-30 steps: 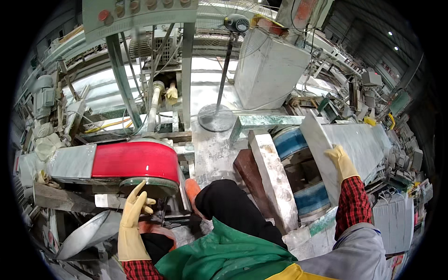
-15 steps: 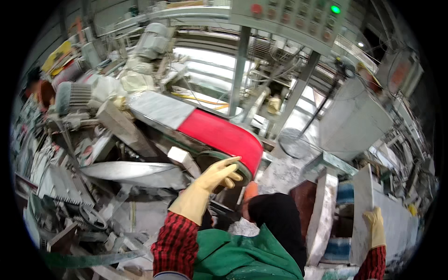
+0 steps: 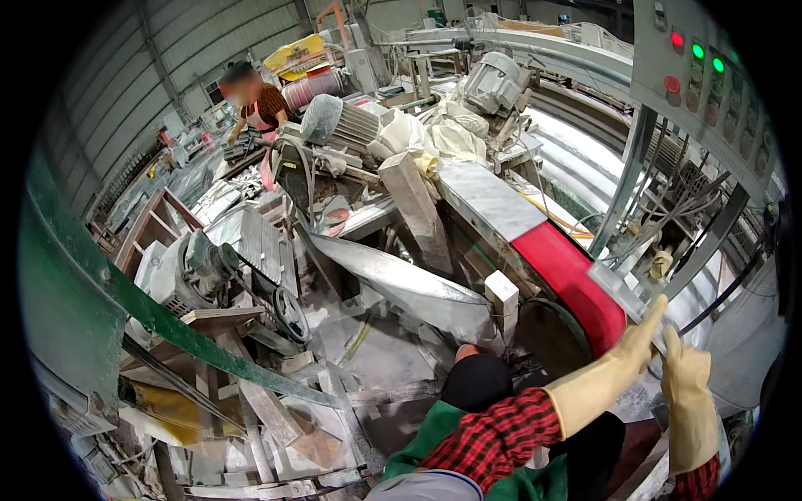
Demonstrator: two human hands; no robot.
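Observation:
My left hand [image 3: 616,371], in a cream rubber glove, reaches across to the right with its fingers laid along a narrow pale slab [image 3: 616,285]. My right hand [image 3: 690,399], gloved alike, is closed at the slab's lower end, its fingertips close to those of the left. How far the slab extends behind the gloves is hidden. Its upper end lies against the outer edge of the red sanding belt [image 3: 576,280], which covers the near part of a long belt machine. Farther along, the same machine has a grey-white top [image 3: 489,200].
Right of the belt, a control box [image 3: 706,88] with lit lamps hangs on posts. A curved green metal band [image 3: 184,321] crosses the left side. A wooden post [image 3: 418,213], motors [image 3: 497,82] and scrap crowd the middle. Another person [image 3: 259,104] stands far off at left.
The view has swung left. My right hand has come from the slabs at the right to join my left, and a narrow pale slab is now between them at the belt's edge.

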